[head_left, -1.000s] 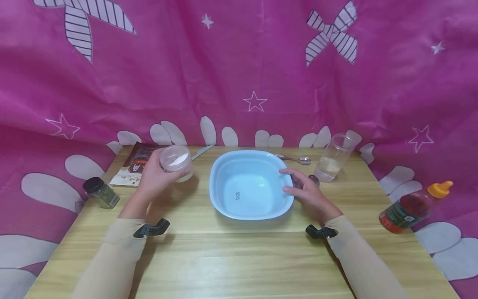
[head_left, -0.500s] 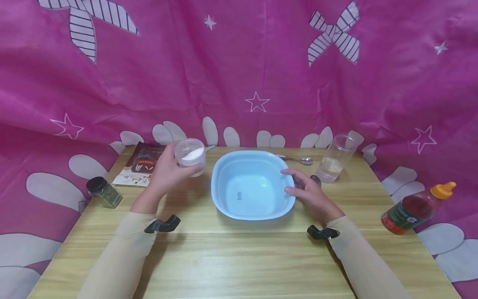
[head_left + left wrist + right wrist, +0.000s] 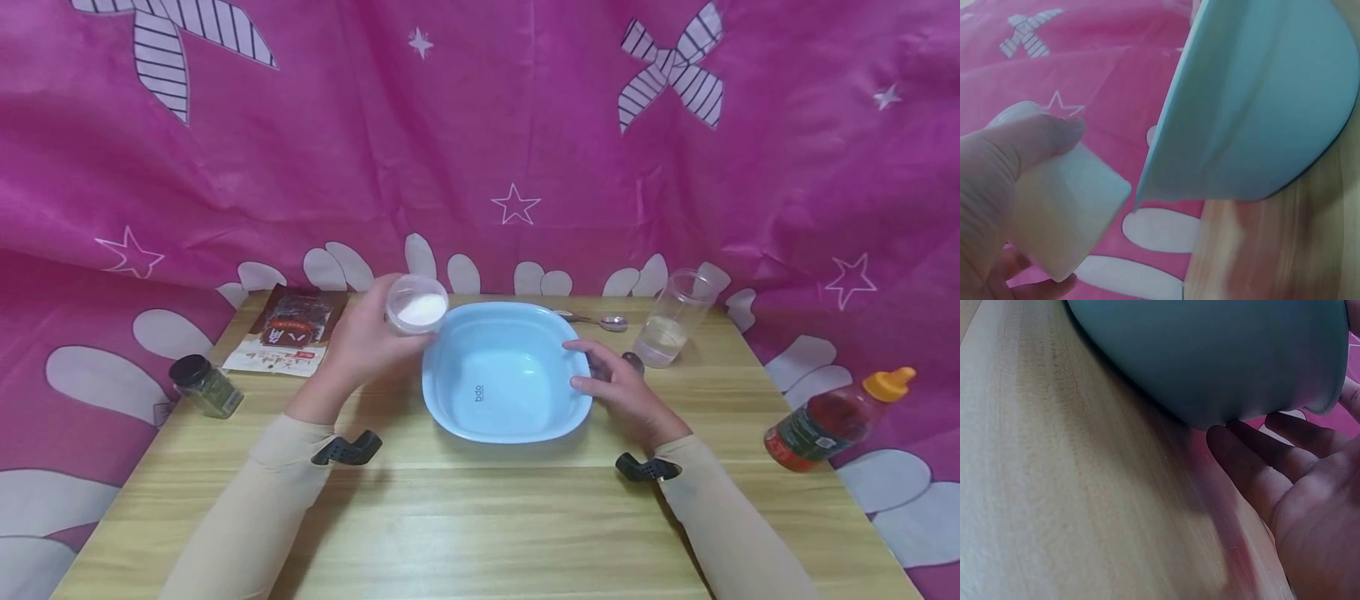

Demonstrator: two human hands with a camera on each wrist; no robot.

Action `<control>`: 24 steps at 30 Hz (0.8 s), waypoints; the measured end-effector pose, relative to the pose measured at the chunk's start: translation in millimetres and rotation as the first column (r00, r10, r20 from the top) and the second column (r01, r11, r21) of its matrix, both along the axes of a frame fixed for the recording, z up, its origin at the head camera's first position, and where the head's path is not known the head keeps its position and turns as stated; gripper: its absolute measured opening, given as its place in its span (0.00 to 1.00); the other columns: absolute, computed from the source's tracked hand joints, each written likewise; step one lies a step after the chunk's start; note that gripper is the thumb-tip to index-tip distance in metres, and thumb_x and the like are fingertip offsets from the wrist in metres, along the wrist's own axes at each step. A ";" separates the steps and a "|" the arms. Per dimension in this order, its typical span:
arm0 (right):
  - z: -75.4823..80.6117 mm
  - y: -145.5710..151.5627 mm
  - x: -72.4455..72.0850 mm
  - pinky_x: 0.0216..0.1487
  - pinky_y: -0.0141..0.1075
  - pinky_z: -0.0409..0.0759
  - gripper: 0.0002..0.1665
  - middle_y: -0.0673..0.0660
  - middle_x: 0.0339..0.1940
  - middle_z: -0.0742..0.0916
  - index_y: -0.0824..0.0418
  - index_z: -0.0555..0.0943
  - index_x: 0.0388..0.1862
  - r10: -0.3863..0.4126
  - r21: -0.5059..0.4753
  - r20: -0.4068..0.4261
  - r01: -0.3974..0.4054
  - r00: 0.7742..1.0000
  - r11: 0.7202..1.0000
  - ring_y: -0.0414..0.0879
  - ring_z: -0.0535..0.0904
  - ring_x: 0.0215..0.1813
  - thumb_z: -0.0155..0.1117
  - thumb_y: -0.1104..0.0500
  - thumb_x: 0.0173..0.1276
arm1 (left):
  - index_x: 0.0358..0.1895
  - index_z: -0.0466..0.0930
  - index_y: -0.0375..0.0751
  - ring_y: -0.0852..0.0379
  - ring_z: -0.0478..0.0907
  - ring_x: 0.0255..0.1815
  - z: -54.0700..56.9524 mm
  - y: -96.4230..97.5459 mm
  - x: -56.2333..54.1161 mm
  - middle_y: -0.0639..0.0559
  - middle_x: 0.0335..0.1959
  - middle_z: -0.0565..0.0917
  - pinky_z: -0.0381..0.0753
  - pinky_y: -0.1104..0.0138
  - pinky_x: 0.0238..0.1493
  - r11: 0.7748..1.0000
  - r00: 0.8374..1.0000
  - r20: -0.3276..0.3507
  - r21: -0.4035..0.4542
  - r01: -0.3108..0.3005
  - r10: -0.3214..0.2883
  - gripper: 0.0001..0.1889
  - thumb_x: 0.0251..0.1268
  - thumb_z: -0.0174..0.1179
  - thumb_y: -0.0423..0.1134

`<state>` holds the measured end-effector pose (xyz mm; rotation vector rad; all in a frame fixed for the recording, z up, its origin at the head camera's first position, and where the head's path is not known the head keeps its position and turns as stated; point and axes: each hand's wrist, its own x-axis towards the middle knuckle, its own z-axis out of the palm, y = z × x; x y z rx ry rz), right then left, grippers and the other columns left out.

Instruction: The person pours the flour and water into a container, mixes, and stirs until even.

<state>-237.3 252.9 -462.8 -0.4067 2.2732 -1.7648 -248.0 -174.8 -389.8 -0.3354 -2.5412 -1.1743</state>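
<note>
My left hand (image 3: pixel 371 337) grips a small clear plastic tub (image 3: pixel 403 310) with white powder (image 3: pixel 422 309) in it, just beyond the left rim of a light blue basin (image 3: pixel 487 421). The tub leans toward the basin with its mouth facing up and right. In the left wrist view the thumb lies along the tub (image 3: pixel 1069 206) and its lower edge is near the basin wall (image 3: pixel 1254 125). My right hand (image 3: pixel 626 392) holds the basin's right side, thumb and forefinger at the rim, other fingers against the outer wall (image 3: pixel 1229 362). Only a small printed mark shows inside the basin.
A brown and white packet (image 3: pixel 288 329) and a black-lidded spice jar (image 3: pixel 206 386) stand to the left. A spoon (image 3: pixel 611 323) lies behind the basin, near a clear cup of liquid (image 3: pixel 667 325). A red sauce bottle (image 3: pixel 832 421) stands at the table's right edge.
My left hand has carried the tub rightward to the basin's rim, tilting it more, which uncovers the packet behind. The right hand and the basin have stayed in place.
</note>
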 end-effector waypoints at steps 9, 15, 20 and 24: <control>-0.1 0.8 0.9 0.81 0.62 0.69 0.36 0.53 0.90 0.67 0.43 0.76 0.82 -0.003 0.002 0.002 0.003 1.000 1.000 0.63 0.65 0.88 0.74 0.50 0.78 | 0.79 0.72 0.38 0.39 0.84 0.64 5.4 16.6 1.4 0.40 0.67 0.84 0.86 0.42 0.61 0.985 0.991 -0.113 -0.164 0.057 -0.077 0.53 0.49 0.90 0.47; -1.3 1.7 0.3 0.83 0.63 0.66 0.36 0.52 0.90 0.67 0.43 0.76 0.82 -0.002 0.004 -0.005 0.002 1.000 1.000 0.63 0.63 0.89 0.75 0.50 0.78 | 0.79 0.72 0.42 0.41 0.84 0.62 7.4 26.4 3.3 0.41 0.66 0.85 0.89 0.42 0.53 0.955 0.978 -0.186 -0.295 0.036 -0.094 0.52 0.49 0.90 0.48; -1.6 1.2 0.2 0.83 0.63 0.66 0.36 0.52 0.90 0.68 0.43 0.75 0.82 -0.005 0.001 0.001 0.005 1.000 1.000 0.63 0.64 0.88 0.75 0.50 0.78 | 0.78 0.73 0.44 0.42 0.84 0.63 6.9 32.0 4.5 0.43 0.68 0.84 0.90 0.42 0.48 0.929 0.956 -0.261 -0.369 0.031 -0.135 0.50 0.49 0.89 0.46; -1.1 0.8 0.3 0.83 0.63 0.67 0.36 0.52 0.90 0.68 0.42 0.75 0.82 -0.009 0.008 0.004 0.009 1.000 1.000 0.63 0.65 0.88 0.75 0.50 0.78 | 0.78 0.74 0.43 0.43 0.83 0.66 5.5 36.0 3.8 0.43 0.70 0.83 0.91 0.44 0.49 0.918 0.931 -0.321 -0.396 0.033 -0.172 0.50 0.49 0.89 0.43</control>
